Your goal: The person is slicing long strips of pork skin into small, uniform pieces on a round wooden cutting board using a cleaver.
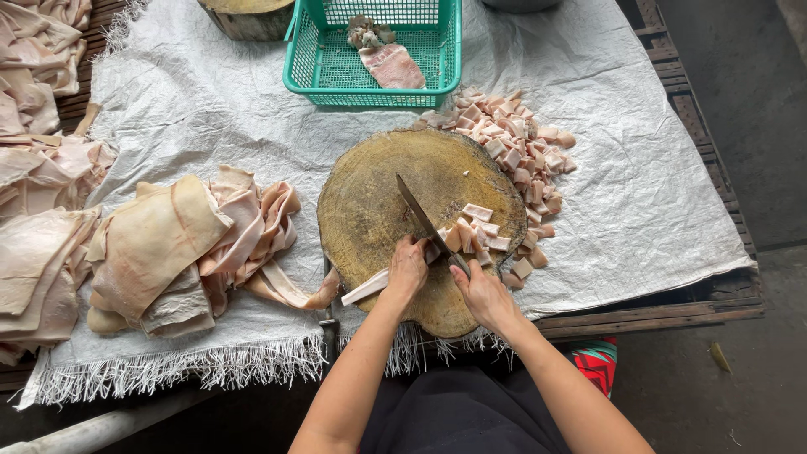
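Landmark: block (395, 210), a round wood slab on the white sheet (639, 185).

Near edge of block: left hand (408, 271) presses down on the strip (370, 287); fingers together, curled over the strip's cut end; right hand (481, 294) just right of it, fingers clamped round the handle of the knife (420, 217); blade runs up-left over the block's middle, edge down at the strip's end.

Strip: pale pork skin with fat; lies across the block's near edge, tail overhanging toward the left; cut pieces (475, 231) sit touching the blade's right side, on the block.

Handling, my read: strip is soft, limp, light; surface looks greasy, so likely slippery; won't hold shape if lifted by one end; best held flat, pinned from above close behind the cut line with fingertips tucked back from the blade; skin side probably tougher than the fat, so it may skid under the edge.

Left of block: heap of uncut skins (168, 244), folded and overlapping; more of them past that at the sheet's left edge.

Right of and beyond block: pile of cubes (521, 151) on the sheet, touching the block's far-right rim.

Beyond block: green basket (303, 50) with one slab and a darker scrap inside; a second wood block (248, 17) just left of the basket, partly out of frame.
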